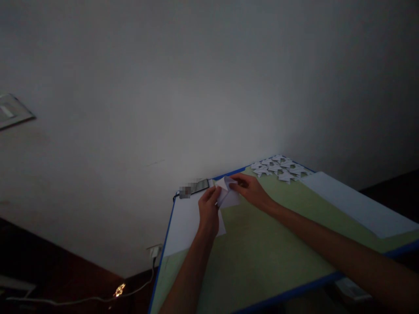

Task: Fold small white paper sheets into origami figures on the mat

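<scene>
Where 2 hands meet just below the centre of the frame, a folded paper (223, 185) is held up above the table (262, 244). The left hand (208, 211) grips its lower left side between thumb and fingers; the right hand (251, 188) pinches its right edge, the exact placing of those fingertips being too dark to tell.

Progress, as judged from the present state: the held paper has creases and raised flaps but looks only part-shaped. Beyond it, at the far right corner of the table, lies a cluster of pointed folded pieces (275, 168), apparently complete and set close together, some seeming to overlap. Flat white paper (352, 203) along the right side of the table appears unworked, as does the white sheet (181, 226) at the left; whether either is a stack cannot be told.

Edges and room: a blue border (294, 289) marks the table's rim. The far rim runs close to the wall (196, 87), so room beyond the hands is short. At the far left corner, a flat device (200, 186) lies near the left hand and limits movement there. The widest open stretch is the green surface below and right of the hands, crossed by the right forearm.
</scene>
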Action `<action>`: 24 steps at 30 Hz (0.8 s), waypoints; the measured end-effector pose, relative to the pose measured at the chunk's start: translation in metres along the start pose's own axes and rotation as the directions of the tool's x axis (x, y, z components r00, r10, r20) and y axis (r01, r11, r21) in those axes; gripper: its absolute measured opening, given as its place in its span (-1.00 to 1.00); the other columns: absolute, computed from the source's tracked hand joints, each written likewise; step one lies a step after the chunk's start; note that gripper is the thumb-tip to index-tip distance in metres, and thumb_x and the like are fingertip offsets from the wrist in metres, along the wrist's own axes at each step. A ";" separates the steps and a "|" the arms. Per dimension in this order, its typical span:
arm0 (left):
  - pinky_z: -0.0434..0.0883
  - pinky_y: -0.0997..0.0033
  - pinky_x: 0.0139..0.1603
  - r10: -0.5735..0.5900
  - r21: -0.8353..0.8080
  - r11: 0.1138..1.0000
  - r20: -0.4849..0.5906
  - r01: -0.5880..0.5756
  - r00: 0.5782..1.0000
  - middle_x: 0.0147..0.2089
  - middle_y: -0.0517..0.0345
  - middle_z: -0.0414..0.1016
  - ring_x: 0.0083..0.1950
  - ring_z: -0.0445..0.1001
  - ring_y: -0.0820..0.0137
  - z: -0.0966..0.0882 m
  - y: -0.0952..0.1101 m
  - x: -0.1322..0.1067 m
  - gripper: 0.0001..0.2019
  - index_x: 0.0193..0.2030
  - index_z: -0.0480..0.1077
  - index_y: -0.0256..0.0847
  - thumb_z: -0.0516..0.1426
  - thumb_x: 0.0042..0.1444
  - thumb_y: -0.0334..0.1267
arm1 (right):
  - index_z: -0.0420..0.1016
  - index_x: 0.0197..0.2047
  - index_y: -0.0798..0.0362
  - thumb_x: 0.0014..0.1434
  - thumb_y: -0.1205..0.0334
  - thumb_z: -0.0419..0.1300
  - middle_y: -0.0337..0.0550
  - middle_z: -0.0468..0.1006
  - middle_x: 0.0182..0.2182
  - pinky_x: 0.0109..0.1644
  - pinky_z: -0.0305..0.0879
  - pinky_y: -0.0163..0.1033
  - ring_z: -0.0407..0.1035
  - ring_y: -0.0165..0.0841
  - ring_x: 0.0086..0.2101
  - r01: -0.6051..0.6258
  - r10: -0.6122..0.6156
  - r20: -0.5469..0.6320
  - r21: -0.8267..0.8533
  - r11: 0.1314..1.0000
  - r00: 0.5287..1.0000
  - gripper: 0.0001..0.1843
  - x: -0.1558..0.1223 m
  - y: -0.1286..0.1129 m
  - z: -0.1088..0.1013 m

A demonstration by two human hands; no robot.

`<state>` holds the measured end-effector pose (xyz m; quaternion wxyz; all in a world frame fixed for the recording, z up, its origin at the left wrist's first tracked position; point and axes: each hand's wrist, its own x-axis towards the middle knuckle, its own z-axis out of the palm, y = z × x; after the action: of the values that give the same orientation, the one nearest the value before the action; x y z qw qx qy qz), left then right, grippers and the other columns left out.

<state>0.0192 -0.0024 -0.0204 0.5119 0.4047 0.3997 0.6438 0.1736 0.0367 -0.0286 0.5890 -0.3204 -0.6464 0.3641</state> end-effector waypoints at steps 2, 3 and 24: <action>0.33 0.45 -0.33 0.019 0.032 0.999 0.004 -0.019 1.000 -0.31 0.11 0.55 -0.37 0.42 0.44 0.001 0.001 -0.001 -0.65 -0.22 0.58 -0.29 0.38 -0.10 -0.11 | 0.61 -0.13 0.07 0.14 0.14 0.27 -0.12 0.64 -0.24 -0.25 0.36 -0.24 0.45 -0.32 -0.33 0.014 -0.014 0.014 -0.023 1.000 1.000 -0.74 -0.001 -0.002 0.001; 0.32 0.46 -0.35 0.031 0.058 0.998 0.004 -0.031 1.000 -0.33 0.12 0.54 -0.39 0.41 0.45 0.002 0.001 -0.002 -0.66 -0.23 0.58 -0.29 0.38 -0.10 -0.10 | 0.61 -0.13 0.07 0.15 0.15 0.26 -0.12 0.64 -0.24 -0.23 0.36 -0.23 0.46 -0.31 -0.31 0.023 -0.023 0.021 -0.030 0.999 1.000 -0.75 -0.001 -0.003 0.001; 0.37 0.46 -0.45 0.153 0.285 0.943 0.088 -0.172 0.984 -0.44 0.13 0.50 -0.43 0.41 0.44 -0.001 0.002 -0.002 -0.77 -0.35 0.57 -0.28 0.31 -0.02 -0.12 | 0.65 -0.25 0.04 0.08 0.36 0.20 -0.14 0.63 -0.29 -0.12 0.34 -0.24 0.48 -0.31 -0.25 0.158 -0.153 0.053 -0.088 0.984 0.987 -0.79 -0.001 -0.004 -0.006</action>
<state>0.0181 -0.0043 -0.0193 0.4043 0.5278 0.4387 0.6046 0.1794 0.0344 -0.0252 0.5852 -0.2874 -0.6989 0.2940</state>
